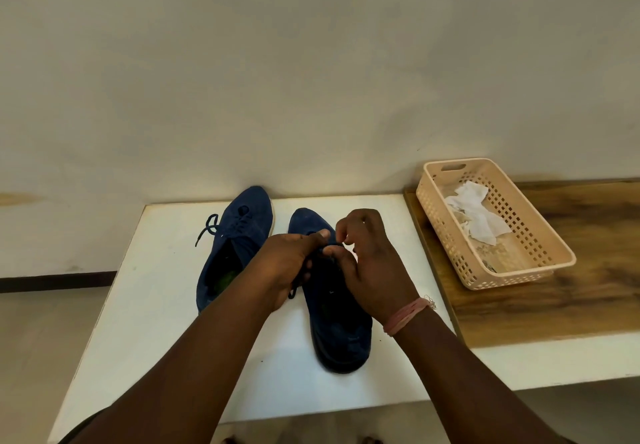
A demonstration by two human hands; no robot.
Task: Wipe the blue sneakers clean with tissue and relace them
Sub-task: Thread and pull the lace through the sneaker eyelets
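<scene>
head | two blue sneakers side by side on white table; right sneaker (332,308) nearer, left sneaker (235,246) tied | left hand (287,263) and right hand (370,263) both pinch dark lace (300,279) over right sneaker | tissue (476,215) in basket (540,253), far right

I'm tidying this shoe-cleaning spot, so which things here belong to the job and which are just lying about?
In the job:
right sneaker, being laced
its lace, pinched by left hand and right hand
left sneaker
crumpled tissue in the basket

Lying about:
white table
wooden shelf
</scene>
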